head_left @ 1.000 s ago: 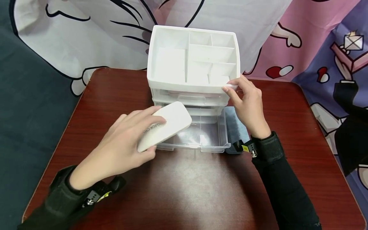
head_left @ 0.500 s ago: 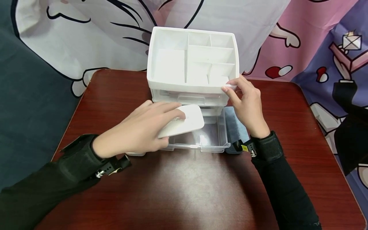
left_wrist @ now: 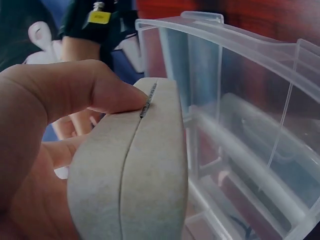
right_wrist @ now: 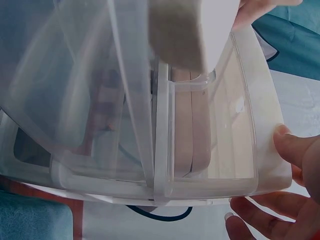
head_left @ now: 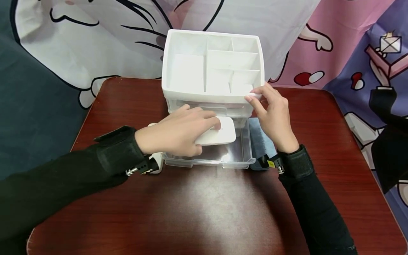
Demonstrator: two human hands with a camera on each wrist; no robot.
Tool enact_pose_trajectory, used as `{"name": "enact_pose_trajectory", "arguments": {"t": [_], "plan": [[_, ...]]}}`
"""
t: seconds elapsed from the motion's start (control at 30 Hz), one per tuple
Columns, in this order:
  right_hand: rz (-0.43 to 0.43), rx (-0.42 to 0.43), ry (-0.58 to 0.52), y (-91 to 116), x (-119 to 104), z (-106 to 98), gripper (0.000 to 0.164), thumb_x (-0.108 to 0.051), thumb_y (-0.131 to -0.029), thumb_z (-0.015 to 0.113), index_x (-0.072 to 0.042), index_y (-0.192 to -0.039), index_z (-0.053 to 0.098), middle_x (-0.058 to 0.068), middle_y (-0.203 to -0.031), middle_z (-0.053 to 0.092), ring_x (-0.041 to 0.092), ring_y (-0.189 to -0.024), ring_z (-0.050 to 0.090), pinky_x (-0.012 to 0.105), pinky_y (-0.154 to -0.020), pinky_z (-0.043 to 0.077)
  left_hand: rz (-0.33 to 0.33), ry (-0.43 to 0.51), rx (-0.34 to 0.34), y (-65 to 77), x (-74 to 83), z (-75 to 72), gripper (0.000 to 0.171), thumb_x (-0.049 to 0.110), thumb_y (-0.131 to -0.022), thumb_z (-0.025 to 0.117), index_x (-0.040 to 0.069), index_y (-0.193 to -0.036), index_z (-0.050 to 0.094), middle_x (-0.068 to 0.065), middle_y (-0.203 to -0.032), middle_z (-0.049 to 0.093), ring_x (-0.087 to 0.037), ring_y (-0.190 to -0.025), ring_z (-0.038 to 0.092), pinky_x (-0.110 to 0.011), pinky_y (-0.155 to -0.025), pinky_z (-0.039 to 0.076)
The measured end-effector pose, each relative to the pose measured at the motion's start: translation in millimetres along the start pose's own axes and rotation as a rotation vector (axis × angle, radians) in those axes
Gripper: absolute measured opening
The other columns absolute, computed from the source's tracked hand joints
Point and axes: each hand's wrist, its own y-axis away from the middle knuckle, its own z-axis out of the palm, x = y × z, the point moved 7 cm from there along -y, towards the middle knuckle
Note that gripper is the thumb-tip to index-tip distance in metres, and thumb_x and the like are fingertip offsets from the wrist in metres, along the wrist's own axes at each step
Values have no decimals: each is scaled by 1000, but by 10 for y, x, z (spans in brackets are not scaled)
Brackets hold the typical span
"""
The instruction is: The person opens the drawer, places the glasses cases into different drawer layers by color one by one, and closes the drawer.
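My left hand [head_left: 178,132] grips a white glasses case [head_left: 224,131], thumb on one side and fingers over the other. The case has rounded ends; a seam and a small metal hinge show in the left wrist view. It is held above the pulled-out clear drawer [head_left: 207,163] at the bottom of a white drawer unit [head_left: 211,96]. My right hand [head_left: 275,115] pinches the front right corner of the unit's top tray, thumb and fingers on opposite sides of the edge, as the right wrist view shows.
A pinkish case [right_wrist: 201,130] lies inside the closed upper drawer. Blue-grey cloth-like material [head_left: 259,136] sits right of the open drawer. A white object [head_left: 157,163] stands left of it, partly hidden by my left wrist. A printed curtain [head_left: 134,53] hangs behind the brown table [head_left: 223,212].
My left hand has moved right with the glasses case, from the drawer's left front to over its middle, and the case has turned more level. My right hand has stayed on the corner.
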Motion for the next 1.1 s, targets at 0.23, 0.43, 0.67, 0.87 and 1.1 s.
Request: {"name": "enact_pose_trajectory", "arguments": {"t": [0.23, 0.43, 0.67, 0.87, 1.1], "plan": [[-9, -2, 6, -2, -1, 7, 20, -26, -92, 66, -8, -101, 67, 5, -112, 65, 8, -82, 52, 14, -65, 43, 3, -20, -91, -196, 2, 113, 55, 20, -71, 78, 18, -122, 58, 2, -120, 59, -23, -103, 56, -36, -79, 38], [-19, -2, 1, -4, -6, 4, 21, -26, -92, 66, -7, -101, 66, 5, -117, 65, 10, -80, 54, 12, -64, 44, 5, -9, -108, -317, -31, 195, 56, 23, -72, 78, 19, -124, 56, 3, -123, 58, -21, -105, 56, -36, -82, 39], [-19, -8, -17, -11, -5, 13, 23, -28, -92, 66, -7, -100, 66, 4, -116, 64, 9, -80, 57, 10, -64, 46, 29, -3, -86, -424, -68, 250, 56, 20, -73, 74, 20, -125, 54, 2, -123, 56, -20, -109, 55, -39, -86, 41], [-15, 2, -9, -9, 4, 4, 23, -28, -92, 66, -7, -100, 66, 3, -113, 64, 6, -82, 55, 9, -66, 45, 60, -1, -75, -449, -61, 282, 55, 16, -75, 73, 17, -127, 54, -2, -130, 51, -22, -117, 52, -43, -89, 43], [-10, 0, -9, -6, 13, 9, 24, -28, -92, 65, -6, -100, 66, 3, -113, 64, 6, -82, 54, 10, -66, 45, 156, -195, -56, -443, -57, 368, 48, 13, -78, 72, 13, -123, 57, -7, -132, 49, -27, -115, 51, -44, -81, 50]]}}
